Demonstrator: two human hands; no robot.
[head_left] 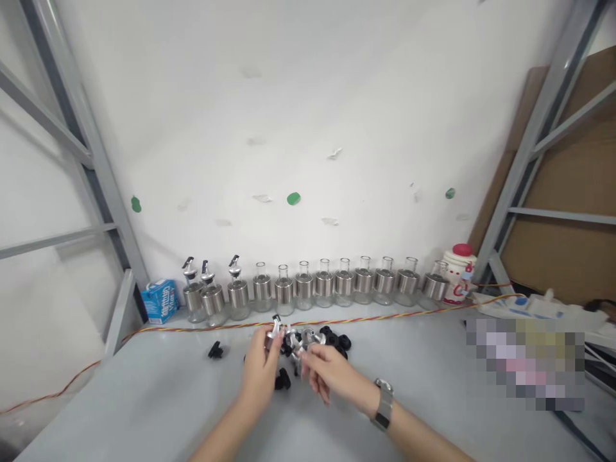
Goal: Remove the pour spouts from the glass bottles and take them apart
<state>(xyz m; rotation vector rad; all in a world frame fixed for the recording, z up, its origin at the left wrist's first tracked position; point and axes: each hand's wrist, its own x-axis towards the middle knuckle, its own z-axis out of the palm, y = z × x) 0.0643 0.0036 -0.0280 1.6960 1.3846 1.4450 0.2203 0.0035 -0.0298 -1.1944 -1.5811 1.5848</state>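
My left hand [262, 362] is closed around a silver pour spout [276, 326] with a black flap at its top. My right hand [327, 369] pinches a second silver piece [294, 344], which looks like another pour spout; its lower part is hidden by the fingers. Behind and between both hands lies a pile of silver spouts [312, 336] and black stoppers [343, 342]. More black stoppers [283, 380] lie between the wrists, and a single one [215, 350] lies apart on the left of the grey table [158, 398].
Along the wall stand several glass bottles [324, 282] with steel sleeves; three at the left [237, 292] wear spouts. A blue box [160, 301] is at left, a red-lidded white container [459, 273] at right. A twisted red-yellow wire [337, 321] crosses the table before the bottles.
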